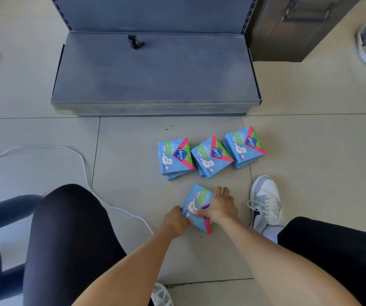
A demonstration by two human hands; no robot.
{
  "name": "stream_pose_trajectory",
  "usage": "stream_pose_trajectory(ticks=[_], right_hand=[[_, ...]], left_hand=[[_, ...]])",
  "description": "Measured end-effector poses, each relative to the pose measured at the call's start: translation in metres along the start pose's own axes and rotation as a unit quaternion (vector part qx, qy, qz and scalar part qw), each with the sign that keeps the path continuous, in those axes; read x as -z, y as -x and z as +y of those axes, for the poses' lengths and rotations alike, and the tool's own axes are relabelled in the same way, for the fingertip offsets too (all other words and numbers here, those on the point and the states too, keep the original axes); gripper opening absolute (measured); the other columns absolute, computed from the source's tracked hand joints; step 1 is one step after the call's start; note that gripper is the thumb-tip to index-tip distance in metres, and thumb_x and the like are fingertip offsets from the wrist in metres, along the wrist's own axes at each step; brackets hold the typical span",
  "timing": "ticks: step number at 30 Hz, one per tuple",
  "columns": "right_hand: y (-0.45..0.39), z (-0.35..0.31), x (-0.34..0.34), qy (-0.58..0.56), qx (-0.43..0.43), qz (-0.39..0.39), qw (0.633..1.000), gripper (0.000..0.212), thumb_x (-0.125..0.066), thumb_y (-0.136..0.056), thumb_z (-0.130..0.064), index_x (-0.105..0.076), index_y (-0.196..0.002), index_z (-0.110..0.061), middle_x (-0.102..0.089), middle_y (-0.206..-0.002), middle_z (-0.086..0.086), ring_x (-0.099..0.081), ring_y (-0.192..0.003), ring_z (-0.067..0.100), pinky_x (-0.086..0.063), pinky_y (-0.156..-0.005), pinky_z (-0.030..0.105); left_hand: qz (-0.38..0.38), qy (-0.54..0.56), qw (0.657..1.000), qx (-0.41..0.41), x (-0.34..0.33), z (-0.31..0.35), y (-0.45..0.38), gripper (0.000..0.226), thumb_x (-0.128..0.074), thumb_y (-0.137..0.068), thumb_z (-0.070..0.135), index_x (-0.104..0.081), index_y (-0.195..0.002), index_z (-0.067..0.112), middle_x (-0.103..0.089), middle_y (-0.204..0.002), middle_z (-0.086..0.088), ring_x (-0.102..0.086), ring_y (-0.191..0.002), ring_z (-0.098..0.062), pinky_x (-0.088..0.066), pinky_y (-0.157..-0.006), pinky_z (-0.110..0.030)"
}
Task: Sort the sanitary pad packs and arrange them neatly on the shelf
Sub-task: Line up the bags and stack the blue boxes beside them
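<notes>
Gripping pad pack [196, 208] at lower centre w/ both: left hand [175, 221] curled on near edge, right hand [218, 207] pressing top. Shelf [155, 69] upper centre, bare. Risk: stacked packs underneath sliding apart on lift, grip too shallow.

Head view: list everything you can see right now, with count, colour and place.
floor stacks: three, blue packs, in a row before the shelf
held stack: one, blue, nearest the person
shelf: one, grey, top centre
black clip: one, on the shelf
white cable: one, floor left
metal cabinet: one, top right
left hand: grips held stack's near edge
right hand: rests on top, holding it
</notes>
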State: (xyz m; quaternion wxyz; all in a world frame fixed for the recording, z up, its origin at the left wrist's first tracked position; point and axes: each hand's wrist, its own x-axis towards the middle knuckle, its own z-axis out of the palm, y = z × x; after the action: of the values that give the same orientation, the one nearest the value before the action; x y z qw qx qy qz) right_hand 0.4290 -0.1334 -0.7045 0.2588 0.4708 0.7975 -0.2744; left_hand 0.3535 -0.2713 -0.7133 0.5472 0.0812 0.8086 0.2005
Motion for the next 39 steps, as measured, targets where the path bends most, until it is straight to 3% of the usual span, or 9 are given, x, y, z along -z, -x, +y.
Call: stream_pose_trajectory(ticks=[5,9,14,19,24,28,31,34,39], right_hand=[[-0.010,-0.003,0.000,-0.060,-0.001,-0.041,0.997,0.092,-0.084,-0.056,-0.059,-0.040,-0.125,-0.017,-0.057,-0.123,0.006,-0.055,-0.116,0.026,-0.049,-0.089,0.036],[-0.008,0.000,-0.008,-0.150,-0.057,-0.042,0.986,0.088,-0.086,-0.054,-0.059,-0.046,-0.122,-0.019,-0.054,-0.120,0.005,-0.057,-0.110,0.022,-0.050,-0.088,0.032],[-0.002,-0.006,-0.008,-0.212,-0.052,0.003,0.976,0.080,-0.086,-0.055,-0.059,-0.049,-0.112,-0.017,-0.051,-0.111,0.003,-0.061,-0.099,0.022,-0.054,-0.087,0.039],[0.007,-0.013,0.003,-0.290,-0.032,0.014,0.956,0.076,-0.085,-0.048,-0.063,-0.049,-0.099,-0.020,-0.061,-0.106,0.000,-0.065,-0.093,0.017,-0.056,-0.083,0.039],[0.020,-0.028,0.041,-0.400,0.032,-0.002,0.916,0.063,-0.091,-0.059,-0.044,-0.053,-0.105,-0.024,-0.070,-0.104,-0.008,-0.069,-0.089,0.008,-0.058,-0.081,0.031],[0.024,-0.052,0.089,-0.417,0.091,0.016,0.904,0.073,-0.091,-0.047,-0.057,-0.061,-0.105,-0.024,-0.075,-0.100,-0.009,-0.072,-0.088,0.010,-0.058,-0.086,0.040],[0.033,-0.072,0.134,-0.416,0.115,0.031,0.902,0.064,-0.090,-0.059,-0.047,-0.054,-0.104,-0.020,-0.073,-0.101,-0.003,-0.070,-0.081,0.008,-0.058,-0.070,0.025],[0.042,-0.090,0.179,-0.432,0.142,0.054,0.889,0.071,-0.093,-0.052,-0.050,-0.055,-0.104,-0.019,-0.073,-0.100,-0.001,-0.072,-0.084,0.012,-0.060,-0.076,0.035],[0.065,-0.102,0.258,-0.458,0.202,0.075,0.862,0.066,-0.092,-0.058,-0.035,-0.059,-0.112,-0.016,-0.076,-0.097,0.003,-0.074,-0.085,0.021,-0.060,-0.081,0.043]], left_hand=[[0.023,0.028,0.999,-0.010,0.010,0.008,-0.016,0.044,-0.064,-0.090,0.015,-0.048,-0.130,0.004,-0.056,-0.130,-0.012,-0.056,-0.116,-0.030,-0.043,-0.088,-0.028],[-0.004,0.183,0.983,0.011,0.013,0.004,-0.029,0.019,-0.060,-0.092,0.006,-0.059,-0.110,0.002,-0.067,-0.108,-0.018,-0.060,-0.079,-0.021,-0.050,-0.069,-0.037],[-0.052,0.361,0.931,0.035,0.025,0.008,-0.022,0.032,-0.051,-0.095,-0.007,-0.047,-0.126,0.002,-0.062,-0.120,-0.023,-0.065,-0.104,-0.036,-0.058,-0.082,-0.043],[-0.057,0.313,0.947,0.036,0.059,0.011,-0.009,0.053,-0.045,-0.087,-0.013,-0.045,-0.130,0.017,-0.067,-0.113,-0.018,-0.064,-0.086,-0.024,-0.055,-0.072,-0.032],[-0.076,0.339,0.938,-0.010,0.101,0.028,0.020,0.042,-0.057,-0.091,-0.002,-0.052,-0.124,0.025,-0.068,-0.101,-0.010,-0.065,-0.084,-0.026,-0.054,-0.081,-0.041],[-0.062,0.336,0.937,-0.075,0.135,0.054,0.039,0.036,-0.061,-0.091,0.001,-0.054,-0.122,0.019,-0.070,-0.104,-0.010,-0.069,-0.085,-0.027,-0.057,-0.073,-0.042],[-0.053,0.323,0.937,-0.121,0.165,0.080,0.051,0.036,-0.062,-0.092,0.004,-0.055,-0.123,0.020,-0.070,-0.102,-0.010,-0.068,-0.087,-0.025,-0.057,-0.080,-0.044],[-0.025,0.312,0.934,-0.171,0.194,0.114,0.073,0.033,-0.060,-0.094,0.005,-0.054,-0.122,0.022,-0.071,-0.100,-0.008,-0.067,-0.087,-0.023,-0.054,-0.087,-0.048],[0.035,0.284,0.921,-0.263,0.253,0.163,0.119,0.032,-0.059,-0.095,0.004,-0.054,-0.123,0.020,-0.073,-0.102,-0.006,-0.071,-0.086,-0.021,-0.058,-0.071,-0.039]])
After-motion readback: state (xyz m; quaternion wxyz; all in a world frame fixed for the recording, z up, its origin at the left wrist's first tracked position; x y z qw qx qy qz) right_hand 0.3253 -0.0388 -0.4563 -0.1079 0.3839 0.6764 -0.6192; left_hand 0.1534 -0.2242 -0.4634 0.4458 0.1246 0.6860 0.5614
